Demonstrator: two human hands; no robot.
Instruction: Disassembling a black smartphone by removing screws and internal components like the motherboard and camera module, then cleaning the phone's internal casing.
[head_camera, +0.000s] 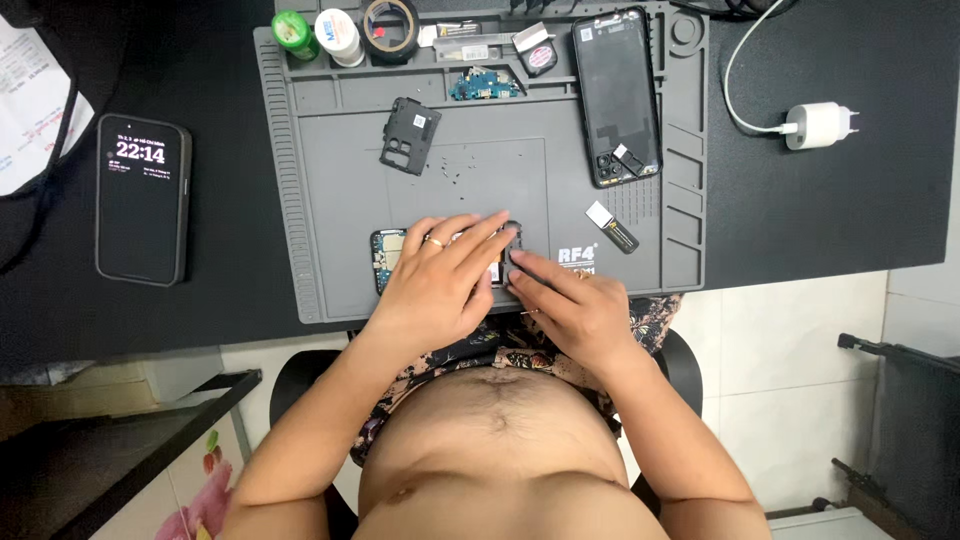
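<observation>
Grip: left hand (437, 280) flat over the opened phone (392, 256), pinning it; right hand (575, 305) pinching narrow at its top corner. Lying on the grey mat (330, 200), near edge, below the black cover plate (409, 134). Best kept pressed level, prying gently.

Opened smartphone body (392, 258), dark, circuit board exposed with teal and gold parts, lies flat across the near edge of the grey mat. Mostly covered from above; only its left end and a dark corner at the top right show.
</observation>
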